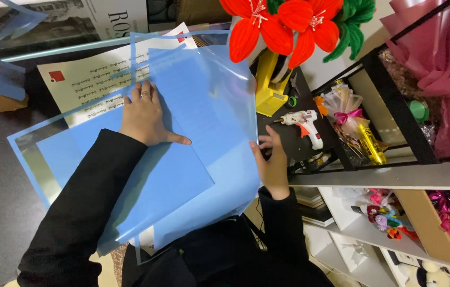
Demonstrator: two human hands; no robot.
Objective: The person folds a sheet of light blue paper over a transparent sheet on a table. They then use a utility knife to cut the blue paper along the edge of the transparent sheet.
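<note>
Several large translucent blue sheets point(209, 106) lie overlapped on a dark table. My left hand point(145, 114), a ring on one finger, presses flat on the sheets with its fingers spread. My right hand point(271, 159) grips the right edge of the top blue sheet, fingers curled around it. Under the blue sheets lies a white printed paper point(89, 79) with a small red square. Both arms wear black sleeves.
A yellow tape dispenser point(268, 90) and a white glue gun point(304, 123) sit right of the sheets. Red artificial flowers point(278, 24) stand behind them. A black shelf point(395, 106) holds pink wrapping and ribboned packets. White shelves point(363, 228) with small trinkets lie lower right.
</note>
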